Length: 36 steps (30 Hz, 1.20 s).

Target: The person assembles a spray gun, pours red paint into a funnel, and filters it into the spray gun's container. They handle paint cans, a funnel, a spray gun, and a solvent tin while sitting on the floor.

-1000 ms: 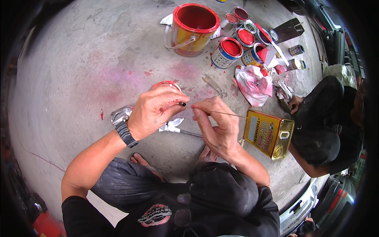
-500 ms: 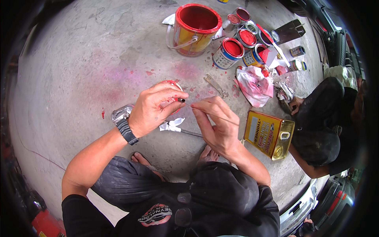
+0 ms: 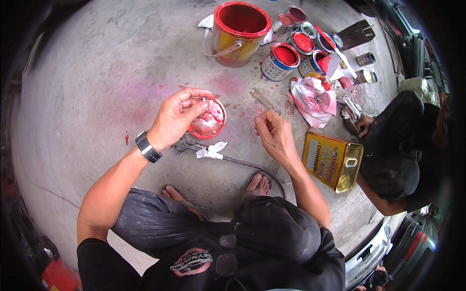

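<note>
My left hand (image 3: pixel 175 116), with a black watch on its wrist, pinches a small metal part (image 3: pixel 204 100) between thumb and fingers. Behind it on the floor lies a red-rimmed round lid (image 3: pixel 222 127) smeared with red paint. Off to the right, my right hand (image 3: pixel 274 135) is closed, and I cannot make out what its fingers hold. Below the lid lies a dark tool (image 3: pixel 183 144), partly hidden by my left hand and joined to a hose (image 3: pixel 242 163). A crumpled white tissue (image 3: pixel 211 151) is beside it.
A big red-rimmed bucket (image 3: pixel 228 48) and several paint cans (image 3: pixel 277 68) stand ahead. A wrench (image 3: pixel 262 99) and stained rag (image 3: pixel 313 103) lie nearer. A yellow rectangular tin (image 3: pixel 326 157) stands right, beside a crouching person (image 3: pixel 388 145).
My hands have moved apart, the left one leftward with the small metal part. The thin rod seen at my right hand no longer shows. The lid and dark tool are more exposed.
</note>
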Tool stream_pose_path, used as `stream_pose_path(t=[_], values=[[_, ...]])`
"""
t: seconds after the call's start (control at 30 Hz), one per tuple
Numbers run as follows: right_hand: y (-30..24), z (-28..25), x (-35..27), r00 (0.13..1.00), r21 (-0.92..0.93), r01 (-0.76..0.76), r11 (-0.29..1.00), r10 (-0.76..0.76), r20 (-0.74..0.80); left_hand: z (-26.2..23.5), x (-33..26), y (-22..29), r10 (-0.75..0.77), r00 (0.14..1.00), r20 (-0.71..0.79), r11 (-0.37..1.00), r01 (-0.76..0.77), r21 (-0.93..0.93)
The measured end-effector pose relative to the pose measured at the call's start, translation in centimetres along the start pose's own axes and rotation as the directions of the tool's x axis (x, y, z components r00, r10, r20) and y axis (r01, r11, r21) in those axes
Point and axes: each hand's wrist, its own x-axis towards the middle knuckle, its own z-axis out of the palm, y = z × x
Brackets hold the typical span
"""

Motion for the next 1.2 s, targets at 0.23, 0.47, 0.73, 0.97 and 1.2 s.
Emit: stream_pose_path(t=[0.23,0.47,0.73,0.97,1.2], values=[[6.3,0.2,-1.8,0.989,-0.573,0.139,0.808,-0.082,0.124,-3.7,-0.2,1.8,-0.013,0.968,-0.25,0.999,0.021,0.03],[-1.2,3.9,0.5,0.77,-0.332,0.577,0.746,-0.36,0.527,-8.6,-1.0,2.6,0.099,0.92,-0.379,0.976,-0.016,0.215],[-11.4,12.8,8.5,0.894,0.579,-0.164,0.799,-0.128,0.429,-7.2,-3.4,4.5,0.497,0.851,-0.168,0.637,-0.227,0.736],[-11.4,17.4,6.2,0.841,0.707,-0.347,0.616,-0.128,0.525,-9.0,-6.4,1.5,0.59,0.803,-0.08,0.417,-0.218,0.882],[-9.6,17.6,5.6,0.809,0.779,-0.53,0.335,-0.076,0.583,-13.3,-15.2,-11.1,0.103,0.694,-0.713,0.97,0.088,0.226]])
